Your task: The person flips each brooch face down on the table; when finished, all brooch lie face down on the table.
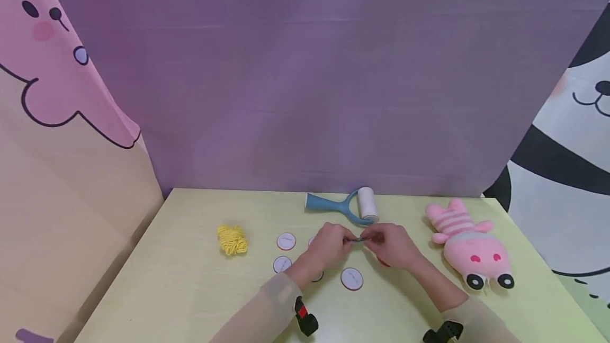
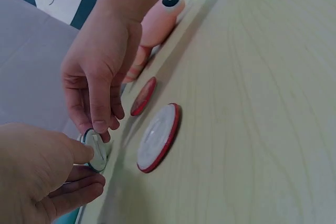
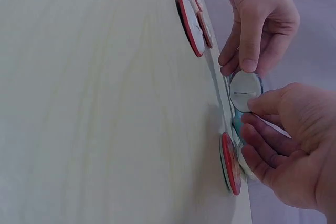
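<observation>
The left hand (image 1: 330,246) and right hand (image 1: 393,246) pinch opposite edges of the white-backed round badge (image 3: 245,85) between their fingers; it hangs above the bench (image 1: 147,285), neither hand nearer; its thin bar (image 3: 244,93) is probably a pin, though blurred.

I find the head view set above and behind both grips, facing forward and down, farthest back of the three, covering the desk (image 1: 190,290) and the purple backdrop (image 1: 305,78). My left wrist view is close and steeply canted; it looks past the left grip (image 1: 330,246) toward the right grip (image 1: 392,246), the pink plush toy (image 1: 476,250) and the panda print (image 1: 562,205). The right wrist view, likewise close and canted, faces the opposite way, toward the left grip. All three views share both grips and the pale disc (image 3: 244,86) between them; head and left wrist also share the pink plush toy.
</observation>
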`<state>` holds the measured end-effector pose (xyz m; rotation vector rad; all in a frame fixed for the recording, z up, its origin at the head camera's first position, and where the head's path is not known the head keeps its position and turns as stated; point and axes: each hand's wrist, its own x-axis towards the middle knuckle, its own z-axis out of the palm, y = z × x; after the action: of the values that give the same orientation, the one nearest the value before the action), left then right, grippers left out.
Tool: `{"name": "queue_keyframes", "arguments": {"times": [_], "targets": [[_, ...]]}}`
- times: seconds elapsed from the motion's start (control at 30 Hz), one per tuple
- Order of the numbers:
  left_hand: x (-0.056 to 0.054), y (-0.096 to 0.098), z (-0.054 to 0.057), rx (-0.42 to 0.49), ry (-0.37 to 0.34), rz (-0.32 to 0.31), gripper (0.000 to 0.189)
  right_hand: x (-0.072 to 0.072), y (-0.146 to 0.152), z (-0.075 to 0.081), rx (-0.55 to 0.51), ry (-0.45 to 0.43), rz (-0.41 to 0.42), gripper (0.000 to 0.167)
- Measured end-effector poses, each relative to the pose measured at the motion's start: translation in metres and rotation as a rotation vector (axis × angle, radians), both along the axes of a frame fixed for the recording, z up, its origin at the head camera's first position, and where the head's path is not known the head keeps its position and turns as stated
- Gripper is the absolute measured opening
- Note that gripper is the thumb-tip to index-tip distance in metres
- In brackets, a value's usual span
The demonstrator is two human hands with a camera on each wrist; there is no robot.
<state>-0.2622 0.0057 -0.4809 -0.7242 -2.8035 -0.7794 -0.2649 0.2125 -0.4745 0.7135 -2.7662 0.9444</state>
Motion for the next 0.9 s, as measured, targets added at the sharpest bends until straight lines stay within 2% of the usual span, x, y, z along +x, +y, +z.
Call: {"name": "queue_keyframes", "arguments": {"times": [0.13, 0.47, 0.7, 0.9], "targets": [[0.001, -0.004, 0.006, 0.015, 0.036, -0.018, 0.015, 0.001, 0.002, 0.000, -0.035, -0.039, -0.025, 0.009], [0.004, -0.016, 0.024, 0.165, 0.030, -0.045, 0.017, 0.007, 0.001, 0.011, -0.141, -0.069, -0.031, 0.007], [0.008, -0.020, 0.031, 0.221, 0.060, -0.048, 0.018, 0.011, -0.002, 0.018, -0.176, -0.081, -0.016, 0.004], [0.011, -0.022, 0.033, 0.274, 0.081, -0.058, 0.022, 0.017, -0.004, 0.026, -0.221, -0.107, 0.003, 0.005]]}}
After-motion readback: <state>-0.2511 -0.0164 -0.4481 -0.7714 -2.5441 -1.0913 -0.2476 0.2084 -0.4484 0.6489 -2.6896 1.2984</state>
